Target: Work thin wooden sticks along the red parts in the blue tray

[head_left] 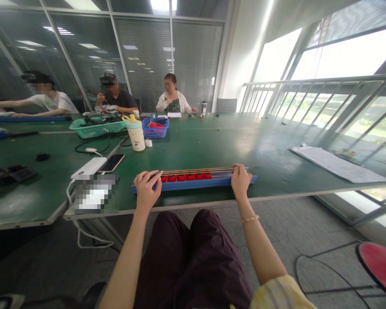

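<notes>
A long blue tray (212, 182) lies along the near edge of the green table (231, 146). It holds a row of small red parts (186, 176) and thin metal rods (199, 171) running lengthwise. My left hand (147, 186) grips the tray's left end, fingers curled over it. At the other end, my right hand (240, 180) is closed around the rim, thumb towards me.
A phone (112, 162), a white power bank (89, 167) with cable, a cream bottle (136, 135), and green (96, 128) and blue (155, 128) baskets sit to the left. Papers (336, 163) lie right. Three people sit at the far side. A red stool (381, 265) stands at lower right.
</notes>
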A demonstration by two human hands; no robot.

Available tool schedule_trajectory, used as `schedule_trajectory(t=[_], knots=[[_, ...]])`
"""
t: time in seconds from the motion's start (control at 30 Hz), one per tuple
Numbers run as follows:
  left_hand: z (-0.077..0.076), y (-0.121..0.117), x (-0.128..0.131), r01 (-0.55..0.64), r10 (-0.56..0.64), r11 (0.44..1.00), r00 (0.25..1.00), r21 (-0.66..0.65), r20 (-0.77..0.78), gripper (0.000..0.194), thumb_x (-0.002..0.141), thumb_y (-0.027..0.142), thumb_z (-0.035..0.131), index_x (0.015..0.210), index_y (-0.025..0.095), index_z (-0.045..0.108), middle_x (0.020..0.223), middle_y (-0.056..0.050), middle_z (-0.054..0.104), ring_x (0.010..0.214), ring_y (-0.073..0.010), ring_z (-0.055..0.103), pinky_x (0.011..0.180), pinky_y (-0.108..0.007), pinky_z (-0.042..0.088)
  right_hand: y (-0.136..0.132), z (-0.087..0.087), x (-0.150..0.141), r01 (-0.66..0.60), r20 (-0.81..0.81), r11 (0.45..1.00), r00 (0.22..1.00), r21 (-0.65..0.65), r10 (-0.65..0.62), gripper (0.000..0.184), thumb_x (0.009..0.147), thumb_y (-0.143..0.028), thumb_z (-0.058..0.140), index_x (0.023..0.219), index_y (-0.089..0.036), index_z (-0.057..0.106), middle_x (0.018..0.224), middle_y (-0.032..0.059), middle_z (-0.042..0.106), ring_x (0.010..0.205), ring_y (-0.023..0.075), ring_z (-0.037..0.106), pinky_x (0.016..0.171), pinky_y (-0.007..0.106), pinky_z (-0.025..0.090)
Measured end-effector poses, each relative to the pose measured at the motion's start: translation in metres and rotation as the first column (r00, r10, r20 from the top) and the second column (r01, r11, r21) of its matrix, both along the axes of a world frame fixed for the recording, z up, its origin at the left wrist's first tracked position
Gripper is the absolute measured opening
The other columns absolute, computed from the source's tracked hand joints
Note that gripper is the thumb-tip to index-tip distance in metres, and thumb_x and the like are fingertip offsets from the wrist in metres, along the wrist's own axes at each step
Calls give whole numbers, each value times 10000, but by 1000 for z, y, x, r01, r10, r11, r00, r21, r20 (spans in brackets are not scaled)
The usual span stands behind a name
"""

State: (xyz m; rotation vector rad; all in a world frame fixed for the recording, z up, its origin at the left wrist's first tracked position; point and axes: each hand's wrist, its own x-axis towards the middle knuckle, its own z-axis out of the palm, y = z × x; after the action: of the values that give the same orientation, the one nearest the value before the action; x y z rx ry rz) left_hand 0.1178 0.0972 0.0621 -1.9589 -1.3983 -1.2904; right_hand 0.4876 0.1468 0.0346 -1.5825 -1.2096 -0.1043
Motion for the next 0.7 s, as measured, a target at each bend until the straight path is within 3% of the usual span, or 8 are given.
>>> schedule_trajectory(t=[0.43,0.7], knots=[[-2,-2,2,6,-6,1000,1000,1,17,270,931,300,536,1126,258,717,1109,-36,738,1086,-259,546,1002,-436,378,0,-2,1,16,11,1000,1000,17,-16,381,921,-262,328,1019,-175,686,798,75,728,794,219,640,926,366,326],[-2,-2,1,10,-9,1000,999,-13,45,263,931,304,531,1114,252,714,1095,-34,742,1071,-260,537,1000,-431,384,0,-3,4,2,2,998,1000,66,-2,371,902,-259,348,1001,-175,695,1007,112,749,932,236,649,926,367,341]])
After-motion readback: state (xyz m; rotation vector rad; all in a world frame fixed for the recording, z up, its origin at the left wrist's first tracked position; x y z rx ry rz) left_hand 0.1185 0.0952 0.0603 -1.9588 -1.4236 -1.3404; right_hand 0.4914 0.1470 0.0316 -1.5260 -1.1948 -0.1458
